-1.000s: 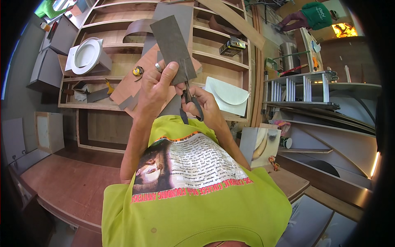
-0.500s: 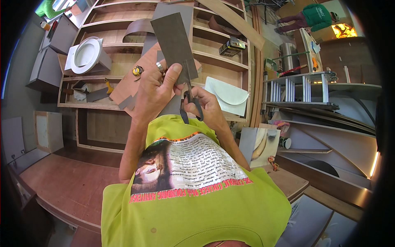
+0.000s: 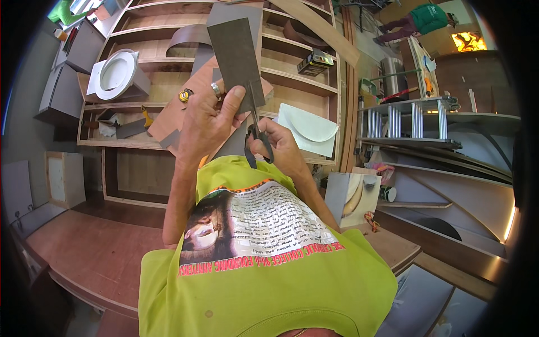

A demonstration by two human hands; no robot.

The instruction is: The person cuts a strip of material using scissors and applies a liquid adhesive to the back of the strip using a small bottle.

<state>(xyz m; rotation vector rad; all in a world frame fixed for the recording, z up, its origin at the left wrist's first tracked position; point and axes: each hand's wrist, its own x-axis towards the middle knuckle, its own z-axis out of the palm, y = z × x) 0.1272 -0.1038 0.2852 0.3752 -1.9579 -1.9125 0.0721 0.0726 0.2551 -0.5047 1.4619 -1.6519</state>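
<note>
My left hand (image 3: 209, 117), a ring on one finger, grips a dark grey-brown laminate sheet (image 3: 234, 53) by its lower edge and holds it upright in front of me. My right hand (image 3: 281, 147) is closed on black-handled scissors (image 3: 259, 128), whose blades run up into the sheet's lower right edge. A cut strip of the same grey sheet (image 3: 233, 147) hangs down between my hands, above my yellow-green shirt.
A wooden shelf unit (image 3: 163, 73) lies ahead, holding a white ring-shaped fitting (image 3: 115, 73), a yellow tape measure (image 3: 185, 95), a reddish board (image 3: 178, 109) and a yellow-black box (image 3: 314, 62). An aluminium ladder (image 3: 407, 121) lies to the right. A person in green (image 3: 429, 19) stands far back.
The scissors have worked slightly farther up into the sheet, and both hands have shifted a little. The sheet stays upright.
</note>
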